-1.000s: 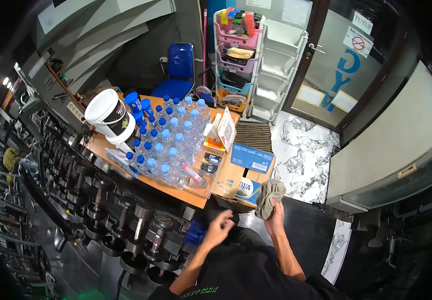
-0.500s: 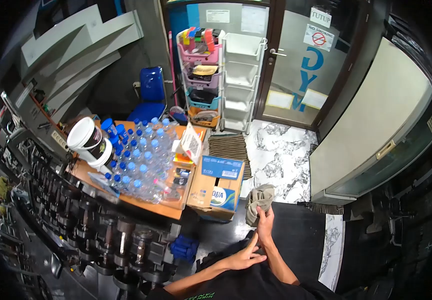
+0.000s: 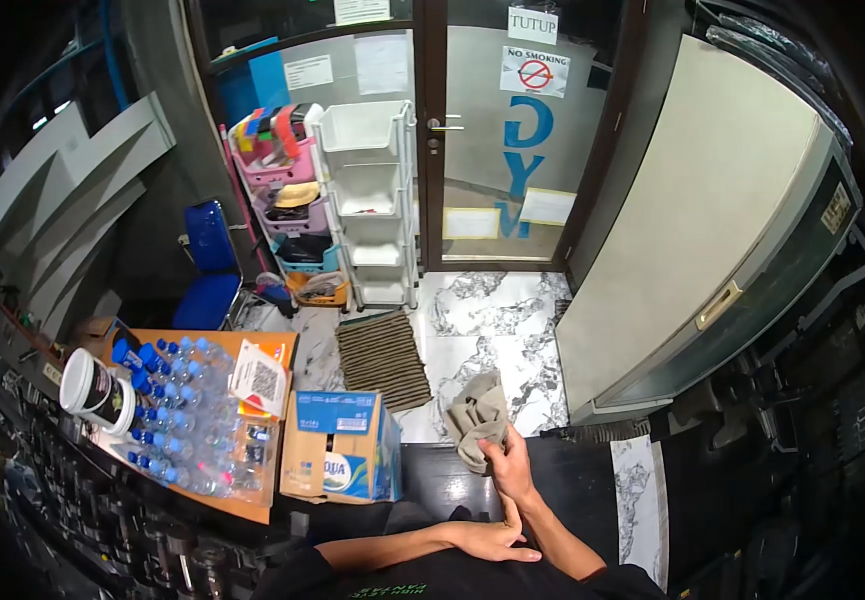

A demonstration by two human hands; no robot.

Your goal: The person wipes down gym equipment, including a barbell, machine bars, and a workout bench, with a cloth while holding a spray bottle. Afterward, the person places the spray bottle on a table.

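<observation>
A crumpled grey-beige cloth hangs from my right hand, whose fingers and thumb close round its lower end. Beneath it, my left hand holds nothing. Its fingers are apart, with one reaching up along the right wrist and the thumb side pointing right. Left of the cloth, not touching it, stands a cardboard water box with blue printed panels.
An orange-brown table on the left bears several plastic bottles, white tubs and a QR-code sign. Ahead are a striped mat, basket racks and a glass door. A tall pale cabinet stands right.
My view has turned right and up, so the table, box, racks and door sit further left. The cloth stays in my right hand, the left hand still at that wrist.
</observation>
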